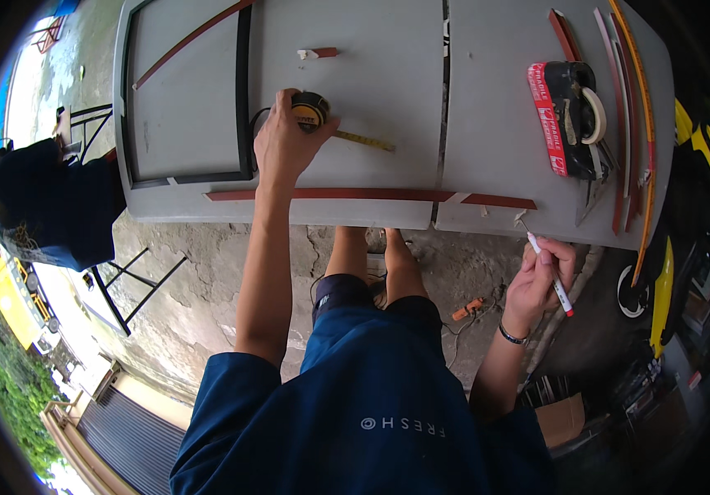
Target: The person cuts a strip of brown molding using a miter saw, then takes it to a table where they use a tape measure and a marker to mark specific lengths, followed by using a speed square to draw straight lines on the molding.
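My left hand [282, 148] is closed round a black and yellow tape measure [310, 112], over the middle of the grey table [355, 66]. A short length of its yellow blade [365, 142] sticks out to the right. Between the fingers of my right hand [540, 276], off the table's near edge, is a white marker [548, 268] with a red end, its other tip pointing up toward the table. Along the near edge lies a long reddish-brown strip [330, 195], with lighter tape-like bits on it. A black rectangular frame [245, 91] rests to the left of my left hand.
At the right of the table are a tape dispenser [571, 115] with red printed tape, a masking tape roll [594, 115] and several long strips [629, 124]. A short brown piece [319, 53] lies farther back. Another person [49, 202] sits at the left.
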A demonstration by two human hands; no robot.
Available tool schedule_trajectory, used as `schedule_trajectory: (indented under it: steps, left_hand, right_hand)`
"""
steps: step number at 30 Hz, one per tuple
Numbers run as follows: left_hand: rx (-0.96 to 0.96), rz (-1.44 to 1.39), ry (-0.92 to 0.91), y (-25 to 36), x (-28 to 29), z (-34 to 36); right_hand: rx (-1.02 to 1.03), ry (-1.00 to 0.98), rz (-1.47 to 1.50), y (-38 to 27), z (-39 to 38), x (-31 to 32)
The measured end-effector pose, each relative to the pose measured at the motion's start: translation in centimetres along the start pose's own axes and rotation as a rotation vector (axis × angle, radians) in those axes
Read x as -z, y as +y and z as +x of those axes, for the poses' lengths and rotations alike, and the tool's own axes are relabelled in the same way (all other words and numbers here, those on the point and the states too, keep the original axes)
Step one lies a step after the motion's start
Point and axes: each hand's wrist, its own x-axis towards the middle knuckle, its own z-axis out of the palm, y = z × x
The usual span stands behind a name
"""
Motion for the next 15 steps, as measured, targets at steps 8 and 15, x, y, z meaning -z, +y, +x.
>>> schedule_trajectory:
  steps: [8,15]
  left_hand:
    - [-0.030,0.104,-0.002,0.8,1.2,0.1]
    - [-0.201,-0.188,0.009,2.5,4.9,-2.1]
  right_hand:
    - [-0.107,0.014,-0.097,-5.1,1.7,-3.7]
    - [-0.177,0.073,-0.250,-8.8,-0.4,-2.5]
